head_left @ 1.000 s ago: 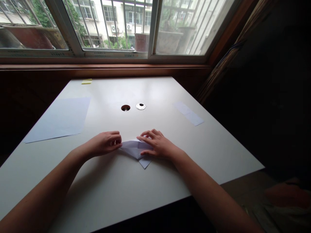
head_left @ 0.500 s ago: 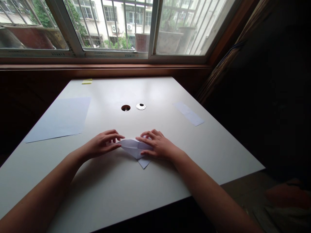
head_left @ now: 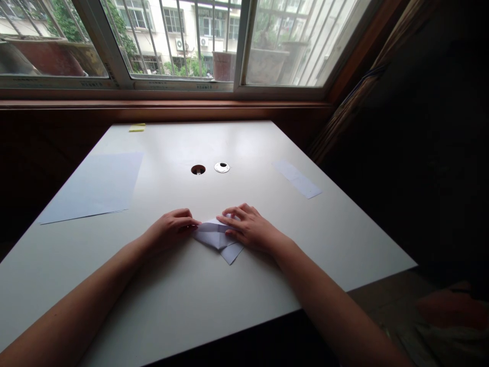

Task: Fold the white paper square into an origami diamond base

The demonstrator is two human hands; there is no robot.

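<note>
A small folded white paper (head_left: 218, 238) lies on the white table (head_left: 191, 295), its point toward the near edge. My left hand (head_left: 171, 230) rests at the paper's left end, fingers curled with the fingertips pressing on its left corner. My right hand (head_left: 250, 228) lies flat over the paper's right part, fingers spread and pressing it down. Part of the paper is hidden under both hands.
A large white sheet (head_left: 95, 187) lies at the left of the table. A narrow paper strip (head_left: 297, 179) lies at the right. A round hole (head_left: 197, 169) and a silver cap (head_left: 222, 167) sit mid-table. A yellow sticky pad (head_left: 136, 128) is at the back; a window beyond.
My left hand lifted the paper's left flap half a second ago and has now pressed it down flat, moving slightly right. My right hand has stayed in place.
</note>
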